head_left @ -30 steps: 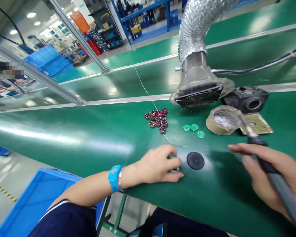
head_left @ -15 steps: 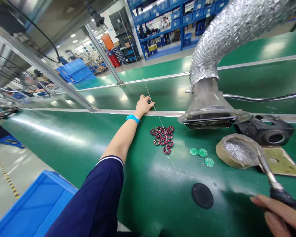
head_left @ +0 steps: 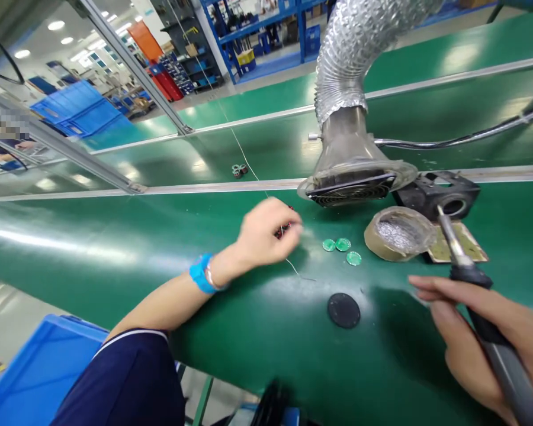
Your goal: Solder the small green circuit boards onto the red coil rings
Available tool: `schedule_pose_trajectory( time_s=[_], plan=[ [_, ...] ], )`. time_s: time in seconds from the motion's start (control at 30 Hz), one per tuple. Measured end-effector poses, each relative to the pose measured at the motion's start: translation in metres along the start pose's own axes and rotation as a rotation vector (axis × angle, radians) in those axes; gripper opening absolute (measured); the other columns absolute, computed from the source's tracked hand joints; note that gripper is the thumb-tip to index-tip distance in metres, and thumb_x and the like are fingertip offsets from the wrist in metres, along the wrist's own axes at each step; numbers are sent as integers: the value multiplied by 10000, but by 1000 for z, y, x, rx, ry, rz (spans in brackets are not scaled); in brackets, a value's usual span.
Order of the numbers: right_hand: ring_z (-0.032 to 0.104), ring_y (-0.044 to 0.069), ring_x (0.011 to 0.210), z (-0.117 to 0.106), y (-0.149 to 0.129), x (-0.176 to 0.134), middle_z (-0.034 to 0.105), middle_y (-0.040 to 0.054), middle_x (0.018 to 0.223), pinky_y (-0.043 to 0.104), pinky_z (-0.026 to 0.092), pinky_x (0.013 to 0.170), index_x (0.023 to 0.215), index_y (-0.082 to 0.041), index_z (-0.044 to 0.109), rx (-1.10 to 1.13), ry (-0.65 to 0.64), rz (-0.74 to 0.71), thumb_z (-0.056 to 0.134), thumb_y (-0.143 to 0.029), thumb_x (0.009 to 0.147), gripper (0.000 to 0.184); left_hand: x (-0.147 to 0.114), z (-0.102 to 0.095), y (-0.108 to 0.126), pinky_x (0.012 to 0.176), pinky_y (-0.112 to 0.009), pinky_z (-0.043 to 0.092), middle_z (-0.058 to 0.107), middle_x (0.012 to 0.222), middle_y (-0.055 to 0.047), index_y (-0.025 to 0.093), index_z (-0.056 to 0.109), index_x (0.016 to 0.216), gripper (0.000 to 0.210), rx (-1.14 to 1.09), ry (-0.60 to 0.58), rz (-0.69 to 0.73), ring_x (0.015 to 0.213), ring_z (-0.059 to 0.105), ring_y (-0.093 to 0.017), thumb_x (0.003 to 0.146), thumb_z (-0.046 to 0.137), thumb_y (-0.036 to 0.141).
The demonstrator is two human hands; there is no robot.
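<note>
My left hand [head_left: 269, 234], smeared by motion, hovers over or among the red-and-black wound rings [head_left: 282, 231], which it mostly covers. Its fingers curl toward the thumb, and whether anything is between them cannot be made out. A thin solder wire [head_left: 295, 269] passes by this hand and ends on the green bench. My right hand [head_left: 510, 316] grips a soldering iron [head_left: 471, 273], its metal tip pointing up and away, near the tape-roll cup [head_left: 373, 236] of silvery shavings. Three green discs [head_left: 343, 244] lie between the hands, and a black round pad [head_left: 344, 310] sits nearer me.
A fume extractor hood [head_left: 355, 177] on a foil duct [head_left: 344, 71] hangs over the bench. Beside it are a black iron holder [head_left: 439, 195] and a sponge tray [head_left: 464, 242]. Small rings [head_left: 238, 170] lie beyond the metal rail [head_left: 213, 188]. A blue crate [head_left: 39, 367] stands at lower left.
My left hand has come back from beyond the rail to the wound rings; small rings now show where it was. My right hand and the iron have moved farther into view.
</note>
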State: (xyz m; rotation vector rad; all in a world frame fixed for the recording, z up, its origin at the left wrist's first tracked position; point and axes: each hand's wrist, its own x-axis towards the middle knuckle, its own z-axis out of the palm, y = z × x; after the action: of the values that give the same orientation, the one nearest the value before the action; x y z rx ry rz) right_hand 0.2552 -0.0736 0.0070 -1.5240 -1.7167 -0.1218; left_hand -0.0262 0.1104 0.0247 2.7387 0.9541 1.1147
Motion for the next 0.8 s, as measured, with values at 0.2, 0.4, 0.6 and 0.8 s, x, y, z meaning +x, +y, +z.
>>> schedule_pose_trajectory(
  time_s=[0.2, 0.4, 0.6, 0.8],
  plan=[
    [700, 147, 738, 8, -10, 23, 735, 15, 861, 247, 518, 649, 1065, -224, 670, 65, 143, -187, 613, -166, 868, 213, 6, 49, 70, 950, -374, 469, 624, 1131, -99, 169, 623, 1218, 299, -31, -596, 148, 1029, 579, -217, 943, 551, 262],
    [623, 116, 627, 13, -4, 13, 706, -8, 822, 258, 505, 610, 1121, -236, 630, 131, 117, -273, 615, -121, 848, 297, -6, 45, 67, 905, -343, 494, 654, 1103, -88, 169, 632, 1182, 280, 36, -584, 120, 966, 587, -197, 984, 435, 184],
    [611, 125, 601, 17, -1, 13, 697, -10, 785, 262, 513, 585, 1113, -258, 606, 82, 113, -361, 576, -138, 870, 273, -9, 48, 77, 941, -343, 535, 718, 1088, -79, 152, 637, 1126, 247, -30, -450, -95, 1016, 669, -190, 967, 448, 164],
    [605, 132, 594, 21, 2, 11, 674, 4, 755, 263, 510, 571, 1117, -228, 612, 93, 96, -387, 579, -120, 860, 281, -3, 21, 72, 959, -340, 531, 703, 1127, -81, 153, 660, 1098, 247, -44, -399, -138, 1062, 654, -191, 938, 473, 179]
  ],
)
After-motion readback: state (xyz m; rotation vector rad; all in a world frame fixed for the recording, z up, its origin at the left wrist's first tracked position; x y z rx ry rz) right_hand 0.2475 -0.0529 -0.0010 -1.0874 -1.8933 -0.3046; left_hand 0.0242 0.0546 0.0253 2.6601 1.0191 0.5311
